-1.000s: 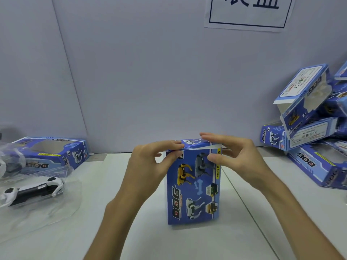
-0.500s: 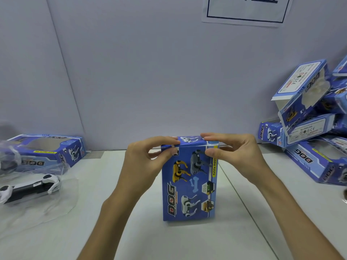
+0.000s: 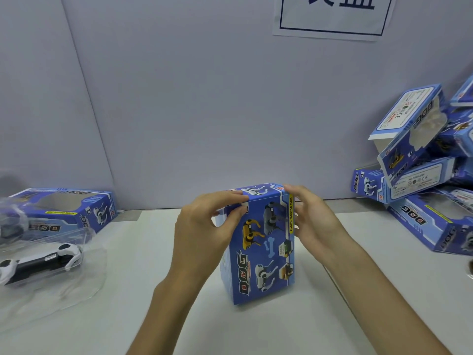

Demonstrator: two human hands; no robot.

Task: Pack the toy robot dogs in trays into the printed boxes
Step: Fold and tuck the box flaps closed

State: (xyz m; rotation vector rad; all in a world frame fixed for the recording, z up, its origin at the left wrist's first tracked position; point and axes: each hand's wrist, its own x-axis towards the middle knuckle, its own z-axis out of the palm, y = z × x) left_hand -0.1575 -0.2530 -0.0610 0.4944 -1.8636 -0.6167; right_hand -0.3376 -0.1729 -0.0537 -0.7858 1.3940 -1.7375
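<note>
A blue printed box (image 3: 266, 249) stands upright on the white table (image 3: 332, 316) in front of me, its top flap folded down. My left hand (image 3: 204, 226) grips the box's upper left corner, fingers on the top flap and thumb on the front. My right hand (image 3: 314, 221) holds the upper right corner, fingers curled over the top edge. A black-and-white toy robot dog (image 3: 41, 262) lies in a clear plastic tray (image 3: 64, 290) at the left.
Another blue windowed box (image 3: 69, 213) lies on its side at the far left behind the tray. A pile of several blue boxes (image 3: 422, 175) leans against the grey wall at the right. A paper sign (image 3: 330, 16) hangs on the wall.
The top flap, half raised a second ago, now lies flat on the box. Both hands have settled onto the upper corners.
</note>
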